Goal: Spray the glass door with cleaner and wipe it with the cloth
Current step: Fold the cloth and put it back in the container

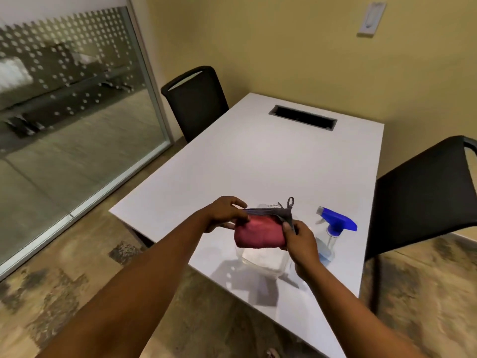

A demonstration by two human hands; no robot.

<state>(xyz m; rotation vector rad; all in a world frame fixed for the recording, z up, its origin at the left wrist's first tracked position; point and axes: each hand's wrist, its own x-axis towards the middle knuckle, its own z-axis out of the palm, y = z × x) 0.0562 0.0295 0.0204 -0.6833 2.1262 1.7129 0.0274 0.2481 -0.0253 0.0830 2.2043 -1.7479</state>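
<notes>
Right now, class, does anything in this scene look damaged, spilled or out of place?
One thing: the red cloth, gripped at either end by the left hand and right hand, has a frayed grey edge with a loose thread looping above it. The spray bottle stands upright on the white table; nothing looks spilled.

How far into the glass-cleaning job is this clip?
Very early. Done: nothing visible on the glass door, though blur could hide spray. In hand: the left hand and right hand both hold the red cloth over the white table. Left: picking up the untouched spray bottle, spraying and wiping.
</notes>
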